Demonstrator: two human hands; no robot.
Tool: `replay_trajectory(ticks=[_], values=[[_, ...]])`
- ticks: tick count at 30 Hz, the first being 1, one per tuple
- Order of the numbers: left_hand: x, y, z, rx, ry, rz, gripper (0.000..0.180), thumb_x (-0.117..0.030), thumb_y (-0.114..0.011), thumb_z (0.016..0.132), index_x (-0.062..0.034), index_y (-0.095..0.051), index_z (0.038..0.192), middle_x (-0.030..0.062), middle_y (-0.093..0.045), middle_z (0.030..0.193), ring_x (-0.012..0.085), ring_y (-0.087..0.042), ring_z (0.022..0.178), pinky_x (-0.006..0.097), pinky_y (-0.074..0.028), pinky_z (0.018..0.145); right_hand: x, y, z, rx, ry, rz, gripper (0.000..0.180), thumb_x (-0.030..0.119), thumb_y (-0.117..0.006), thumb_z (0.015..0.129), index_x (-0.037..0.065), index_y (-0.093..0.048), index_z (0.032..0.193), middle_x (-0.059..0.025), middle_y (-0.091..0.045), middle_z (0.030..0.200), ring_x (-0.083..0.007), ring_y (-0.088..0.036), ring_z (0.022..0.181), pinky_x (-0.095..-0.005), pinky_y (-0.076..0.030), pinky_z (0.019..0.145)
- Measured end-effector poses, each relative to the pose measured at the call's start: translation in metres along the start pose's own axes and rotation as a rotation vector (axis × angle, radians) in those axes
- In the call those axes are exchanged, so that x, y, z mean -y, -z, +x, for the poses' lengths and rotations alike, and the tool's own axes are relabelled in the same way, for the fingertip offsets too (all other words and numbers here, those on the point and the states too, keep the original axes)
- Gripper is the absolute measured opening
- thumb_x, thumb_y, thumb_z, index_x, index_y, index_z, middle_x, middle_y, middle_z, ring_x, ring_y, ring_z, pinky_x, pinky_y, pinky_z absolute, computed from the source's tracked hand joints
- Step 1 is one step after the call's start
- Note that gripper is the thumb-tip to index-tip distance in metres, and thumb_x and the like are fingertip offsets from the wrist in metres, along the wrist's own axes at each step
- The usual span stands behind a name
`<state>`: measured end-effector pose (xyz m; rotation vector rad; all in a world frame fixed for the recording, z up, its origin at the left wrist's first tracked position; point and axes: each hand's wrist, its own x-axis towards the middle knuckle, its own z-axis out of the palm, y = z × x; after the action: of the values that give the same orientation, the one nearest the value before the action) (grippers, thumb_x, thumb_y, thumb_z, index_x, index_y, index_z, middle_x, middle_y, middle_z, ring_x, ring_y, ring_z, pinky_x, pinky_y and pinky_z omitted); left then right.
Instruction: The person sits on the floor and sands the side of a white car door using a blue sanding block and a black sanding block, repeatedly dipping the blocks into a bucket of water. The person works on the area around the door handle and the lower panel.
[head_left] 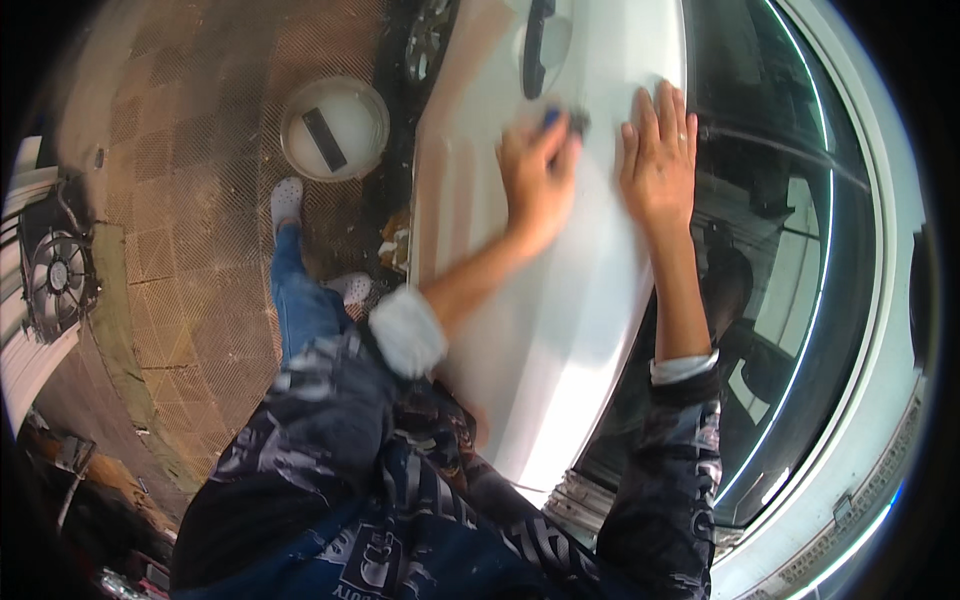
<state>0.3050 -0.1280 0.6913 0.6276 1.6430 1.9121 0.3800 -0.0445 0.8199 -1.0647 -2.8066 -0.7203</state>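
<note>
The person wears a dark navy-black top (470, 560) across the bottom of the frame, patterned in pale grey patches, with white lettering and a boxed emblem (372, 560) at lower centre. The left sleeve (310, 425) ends in a broad, pale grey cuff (408, 330) (bunched and rather puffy); the right sleeve (665, 470), lower right, ends in a narrower light band (684, 368). A thin ring (682, 136) circles a finger of the right hand (660, 165). Left of centre show blue jeans (298, 290) and pale, perforated clogs (286, 200).

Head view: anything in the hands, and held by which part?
The left hand holds a small, partly blue object; blur hides which part. The right hand rests on the white car body, holding nothing.
</note>
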Motion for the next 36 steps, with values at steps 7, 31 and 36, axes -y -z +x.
replay_trajectory(ticks=[7,31,36], values=[[0.003,-0.008,0.05,-0.134,-0.067,0.057,0.032,-0.019,-0.077,0.088,-0.0112,-0.078,0.119,0.0139,-0.056,0.099,0.0334,-0.053,0.097,0.045,-0.043,0.089,0.013,0.012,0.011,0.012,0.002,-0.014,0.047,0.03,-0.048,0.108,0.006,-0.052,0.148,-0.0188,-0.039,0.163,-0.0349,-0.032,0.154,-0.0528,-0.025,0.125],[0.027,0.004,0.052,-0.04,-0.128,-0.001,0.034,-0.018,-0.079,0.09,-0.0126,-0.077,0.124,0.0086,-0.06,0.106,0.0283,-0.055,0.102,0.04,-0.047,0.091,0.012,0.01,0.01,0.007,0.032,-0.015,0.046,0.031,-0.046,0.109,0.005,-0.052,0.148,-0.0198,-0.039,0.162,-0.0379,-0.033,0.152,-0.0552,-0.026,0.124],[0.01,0.031,-0.036,0.022,-0.245,-0.111,0.034,-0.017,-0.081,0.087,-0.0095,-0.078,0.12,0.0103,-0.062,0.106,0.0282,-0.057,0.097,0.04,-0.047,0.089,0.007,0.004,0.004,0.011,0.002,-0.008,0.046,0.03,-0.047,0.109,0.006,-0.052,0.148,-0.0196,-0.04,0.162,-0.0375,-0.033,0.153,-0.0553,-0.026,0.124]])
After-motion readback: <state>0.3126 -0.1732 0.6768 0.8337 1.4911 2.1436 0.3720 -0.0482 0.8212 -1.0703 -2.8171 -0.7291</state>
